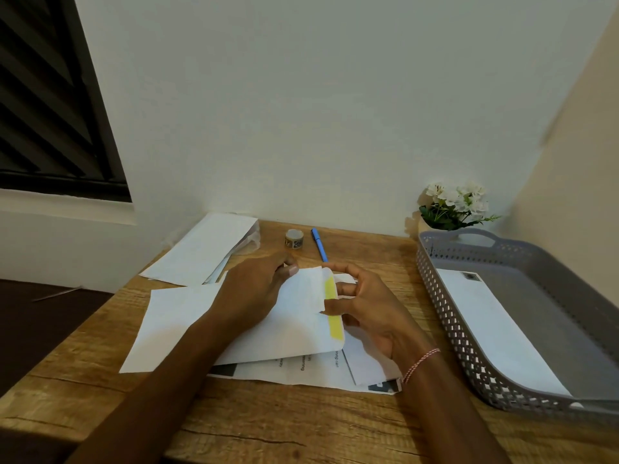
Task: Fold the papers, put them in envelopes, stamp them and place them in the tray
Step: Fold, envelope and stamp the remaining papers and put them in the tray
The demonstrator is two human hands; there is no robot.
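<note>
A white envelope (294, 326) with a yellow adhesive strip (335, 323) on its open flap lies at the middle of the wooden desk. My left hand (254, 289) holds its upper left part, thumb on top. My right hand (365, 309) pinches the flap edge beside the yellow strip. A folded white paper pokes out at the flap. Printed papers (301, 370) lie under the envelope. A grey perforated tray (442, 296) stands at the right with one stamped envelope (495, 329) inside. A small roll of stamps (294, 239) sits at the back.
A stack of white envelopes (204, 249) lies at the back left. A blue pen (320, 244) lies beside the stamp roll. A pot of white flowers (452, 209) stands behind the tray. A blank sheet (164, 326) lies left of my arm. Walls enclose the desk at back and right.
</note>
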